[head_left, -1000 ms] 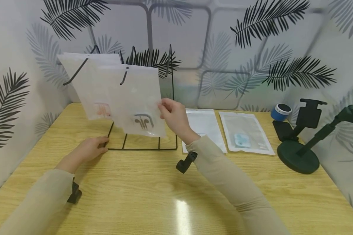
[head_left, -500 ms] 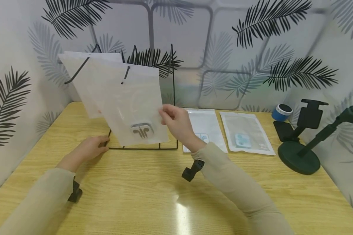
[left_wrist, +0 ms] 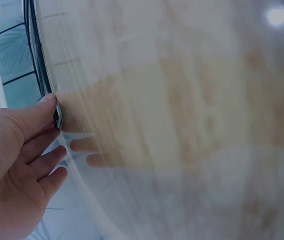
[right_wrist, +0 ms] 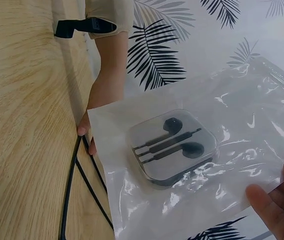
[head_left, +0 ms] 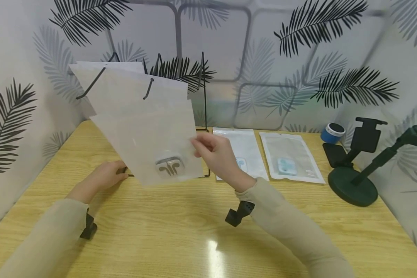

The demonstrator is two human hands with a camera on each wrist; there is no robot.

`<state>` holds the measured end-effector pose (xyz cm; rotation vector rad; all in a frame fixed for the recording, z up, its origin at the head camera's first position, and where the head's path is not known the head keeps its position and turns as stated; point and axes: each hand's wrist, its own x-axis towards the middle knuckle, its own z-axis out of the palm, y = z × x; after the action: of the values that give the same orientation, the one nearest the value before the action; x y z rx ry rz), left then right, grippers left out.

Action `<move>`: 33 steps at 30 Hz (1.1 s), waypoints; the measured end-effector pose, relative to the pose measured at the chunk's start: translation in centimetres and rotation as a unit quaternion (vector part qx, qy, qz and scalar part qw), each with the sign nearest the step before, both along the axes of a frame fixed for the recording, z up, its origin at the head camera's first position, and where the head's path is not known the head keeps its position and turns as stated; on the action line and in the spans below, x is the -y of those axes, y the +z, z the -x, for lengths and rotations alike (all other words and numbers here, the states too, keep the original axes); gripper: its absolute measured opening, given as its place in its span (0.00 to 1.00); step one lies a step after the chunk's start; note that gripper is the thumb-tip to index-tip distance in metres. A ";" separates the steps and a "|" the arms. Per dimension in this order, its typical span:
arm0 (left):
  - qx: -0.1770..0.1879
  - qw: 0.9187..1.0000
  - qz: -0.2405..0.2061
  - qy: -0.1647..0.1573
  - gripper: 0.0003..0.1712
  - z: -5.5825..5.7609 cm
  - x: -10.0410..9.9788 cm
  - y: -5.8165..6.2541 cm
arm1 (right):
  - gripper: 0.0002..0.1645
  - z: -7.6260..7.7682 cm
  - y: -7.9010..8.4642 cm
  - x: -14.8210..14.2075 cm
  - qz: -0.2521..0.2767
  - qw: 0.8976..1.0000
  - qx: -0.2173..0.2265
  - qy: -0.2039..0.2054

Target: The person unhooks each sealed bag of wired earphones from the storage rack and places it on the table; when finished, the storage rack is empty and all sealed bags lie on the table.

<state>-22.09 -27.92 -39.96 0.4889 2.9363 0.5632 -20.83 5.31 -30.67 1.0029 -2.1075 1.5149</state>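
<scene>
My right hand (head_left: 217, 156) pinches the right edge of a clear-and-white plastic bag (head_left: 146, 135) between thumb and fingers. Inside the bag is a square clear case of earphones (right_wrist: 174, 145), seen close up in the right wrist view. The bag's top edge hangs below the hooks, apart from them, and tilts. On the left, my left hand (head_left: 102, 177) grips the front corner of the black wire rack (head_left: 205, 104). Thumb and index finger pinch its bar in the left wrist view. Other white bags (head_left: 107, 83) hang on two hooks behind the held bag, which hides much of the rack's base.
Two more bags lie flat on the wooden table, a white bag (head_left: 234, 137) and a bag with a light-blue case (head_left: 292, 154). A green stand (head_left: 352, 187), a black phone (head_left: 334, 154) and a blue jar (head_left: 332, 133) stand at the right. Patterned fabric walls enclose the table.
My right hand has drawn the front bag toward me and downward, slipping it off the hook. More bags show behind it. The left hand has stayed at the rack's corner.
</scene>
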 end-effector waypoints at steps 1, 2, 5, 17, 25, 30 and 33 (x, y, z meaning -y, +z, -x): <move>0.002 1.000 0.000 0.001 0.27 0.0 0.0 0.0 | 0.06 -0.2 0.0 -0.2 0.001 1.000 0.001 0.002; 0.003 1.000 -0.001 0.003 0.27 0.0 0.0 0.0 | 0.06 -0.5 0.1 -0.4 0.002 1.000 0.002 0.003; 0.006 1.000 -0.002 0.004 0.27 -0.1 0.0 0.1 | 0.05 -1.0 0.0 -1.2 0.004 1.000 0.005 0.006; 0.005 1.000 0.004 -0.001 0.26 -0.3 -0.2 0.3 | 0.07 -2.6 -0.2 -6.0 -0.017 1.000 0.013 -0.020; 0.003 1.000 0.004 0.001 0.26 -0.3 -0.2 0.4 | 0.07 -3.5 -0.3 -10.1 -0.011 0.998 0.031 -0.049; 0.002 1.000 0.006 0.002 0.26 -0.3 -0.2 0.4 | 0.06 -4.0 -0.3 -12.8 -0.008 0.994 0.073 -0.078; -0.004 1.000 0.006 -0.001 0.26 -0.3 -0.2 0.3 | 0.07 -4.2 -0.4 -14.5 -0.020 0.989 0.109 -0.100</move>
<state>-21.80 -27.72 -39.65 0.4948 2.9454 0.5435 -16.63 19.79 -31.08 0.6391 -2.3156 1.5463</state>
